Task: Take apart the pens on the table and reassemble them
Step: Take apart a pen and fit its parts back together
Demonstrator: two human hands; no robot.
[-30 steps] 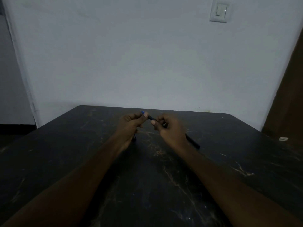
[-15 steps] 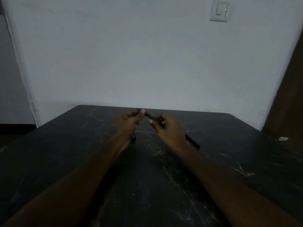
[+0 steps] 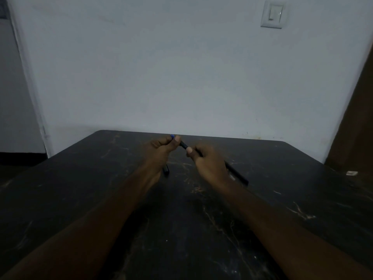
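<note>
**Fingers (image 3: 177,139) pinch one pen from both ends**

The left hand (image 3: 160,150) and right hand (image 3: 209,164) grip a pen (image 3: 183,145) just above the scratched dark table (image 3: 282,199), near its far edge. The right hand partly hides a second pen (image 3: 238,174) lying there; a short black piece (image 3: 166,170) lies by the left wrist. The held pen is slim and black with a blue end, and slants from far-left to near-right.

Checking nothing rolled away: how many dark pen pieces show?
3. A dark pen with a blue end, held by left hand and right hand; a short dark piece on the black table by the left wrist; a long dark pen by the right wrist. More may be hidden.
</note>
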